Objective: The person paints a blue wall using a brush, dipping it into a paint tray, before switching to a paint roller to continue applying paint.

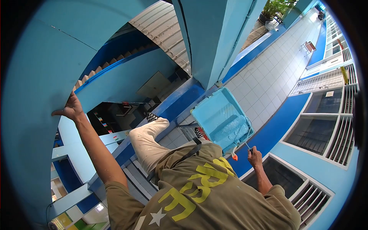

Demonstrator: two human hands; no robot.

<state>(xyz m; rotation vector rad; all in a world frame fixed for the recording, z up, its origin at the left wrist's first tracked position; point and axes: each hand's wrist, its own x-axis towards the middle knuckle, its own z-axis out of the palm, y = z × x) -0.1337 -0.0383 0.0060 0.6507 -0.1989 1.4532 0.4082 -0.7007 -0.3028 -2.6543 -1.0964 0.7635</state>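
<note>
My left hand [70, 109] is at the left, thumb and fingers spread, against the edge of a light blue wall [42, 76]. On the right, my right hand [254, 156] is closed round the dark handle of a paint roller, whose wire frame [250, 132] bends up over the tray. The roller [232, 128], coated in light blue paint, lies in the lower part of a blue paint tray [214, 107]. Beneath the tray, a metal ladder [188, 131] is partly hidden. An orange-tipped tool [234, 156] sits at the tray's near corner.
A light blue pillar [207, 38] rises beyond the tray. White floor tiles [268, 73] stretch along a corridor to a chair [309, 46]. Barred windows [318, 130] line the right wall. At the left is an opening with stairs [99, 69]; a potted plant [268, 11] stands at the top.
</note>
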